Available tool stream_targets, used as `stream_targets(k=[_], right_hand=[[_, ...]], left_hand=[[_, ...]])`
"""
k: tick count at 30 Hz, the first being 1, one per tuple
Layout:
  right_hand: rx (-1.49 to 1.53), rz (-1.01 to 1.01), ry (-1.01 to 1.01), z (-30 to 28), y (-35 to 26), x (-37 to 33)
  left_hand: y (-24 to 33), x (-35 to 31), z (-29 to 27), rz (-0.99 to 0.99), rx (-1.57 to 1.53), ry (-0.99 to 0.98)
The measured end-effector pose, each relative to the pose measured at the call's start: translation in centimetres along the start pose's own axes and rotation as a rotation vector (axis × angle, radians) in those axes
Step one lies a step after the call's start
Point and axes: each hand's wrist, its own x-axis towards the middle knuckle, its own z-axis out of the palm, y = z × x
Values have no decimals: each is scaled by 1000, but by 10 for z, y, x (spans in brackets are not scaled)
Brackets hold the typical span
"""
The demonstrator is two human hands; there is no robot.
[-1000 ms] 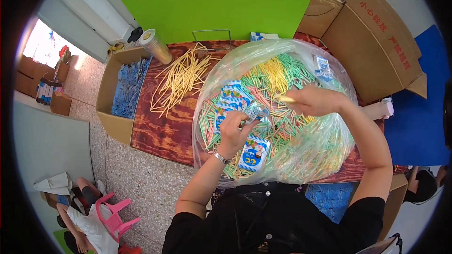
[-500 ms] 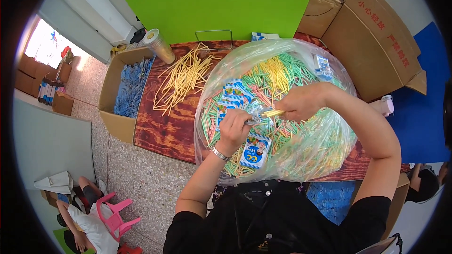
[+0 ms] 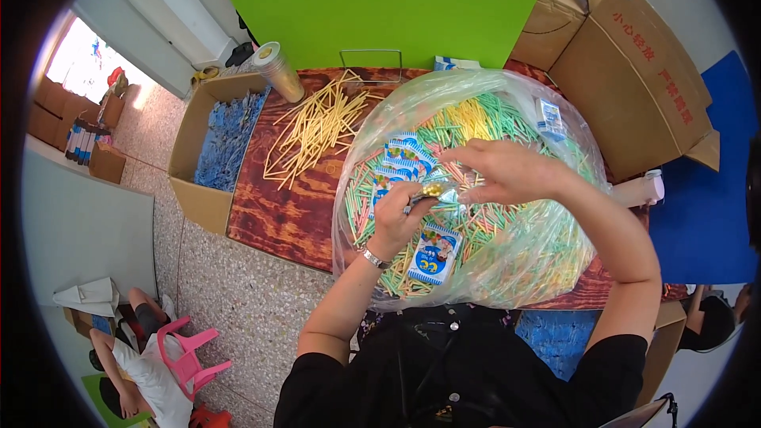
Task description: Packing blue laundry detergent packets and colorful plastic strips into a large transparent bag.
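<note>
My left hand is closed around a small shiny packet, whose open end shows the tips of yellow sticks. Just to the right of it, my right hand is held with thumb and fingers apart, with nothing seen between them. Both hands are over a big clear plastic bag, spread open and full of thin green, pink and yellow sticks. Several flat blue-and-white packets lie on the sticks at the left. Another printed packet lies nearer to me.
Loose yellow sticks and a tall round container sit on the red-brown table. A carton of blue wrappers stands at its left, a large cardboard box at the right. A person is beside a pink stool.
The yellow sticks that my right hand held at the packet's mouth now show inside the packet. My right fingers have let go and spread apart. The whole view has shifted slightly.
</note>
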Motion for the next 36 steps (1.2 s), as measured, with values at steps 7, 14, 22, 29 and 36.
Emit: stream_targets(k=[7,14,22,29,36], right_hand=[[208,192,120,110,17,19],[-51,276,1,141,19,-3],[71,351,-11,154,20,-14],[-149,187,185,143,11,-31],[373,204,386,112,-2,-29]], left_hand=[[-10,-22,-32,-164,123,-179],[-63,-44,-43,-373,232,-142],[-67,-33,-32,-381,243,-121],[0,-30,-27,74,374,-159],[9,-42,1,-570,-296,-397]])
